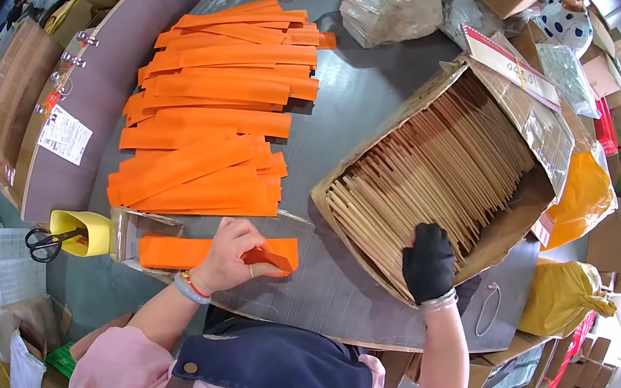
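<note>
Left grip pinches orange strips — thin, flat, one curled.

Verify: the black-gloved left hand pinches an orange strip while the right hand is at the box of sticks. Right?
No: in the head view, the left hand pinching the strip is bare; the black glove is on the right hand at the box.

The left forearm angled forward and inward; the bare left hand had its fingers curled toward the thumb in a pinch. The right forearm reached nearly straight ahead, the black-gloved right hand bent at the knuckles.
</note>
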Motion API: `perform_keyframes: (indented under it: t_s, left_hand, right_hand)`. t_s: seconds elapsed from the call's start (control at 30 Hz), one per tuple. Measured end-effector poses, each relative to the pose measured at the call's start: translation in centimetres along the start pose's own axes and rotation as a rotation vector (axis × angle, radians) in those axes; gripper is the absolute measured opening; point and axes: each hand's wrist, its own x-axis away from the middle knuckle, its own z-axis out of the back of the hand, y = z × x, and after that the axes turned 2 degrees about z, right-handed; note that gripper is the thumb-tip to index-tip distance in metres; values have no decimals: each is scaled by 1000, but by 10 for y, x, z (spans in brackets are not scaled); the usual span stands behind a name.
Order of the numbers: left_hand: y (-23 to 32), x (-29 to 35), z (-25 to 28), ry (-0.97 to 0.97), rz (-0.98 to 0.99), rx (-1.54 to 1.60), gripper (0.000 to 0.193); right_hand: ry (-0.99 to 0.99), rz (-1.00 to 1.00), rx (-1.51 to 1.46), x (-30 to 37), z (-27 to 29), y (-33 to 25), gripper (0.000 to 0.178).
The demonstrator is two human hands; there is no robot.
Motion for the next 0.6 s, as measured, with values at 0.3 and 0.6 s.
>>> perform_keyframes:
  t_s: [0.3,0.6]
  left_hand:
    - [-14,3,0,-90,-4,134,21]
    - [-15,4,-1,-71,-16,152,20]
  right_hand:
    - [-135,86,-266,42,41,-45,20]
    - [-200,127,-367,43,29,-55,16]
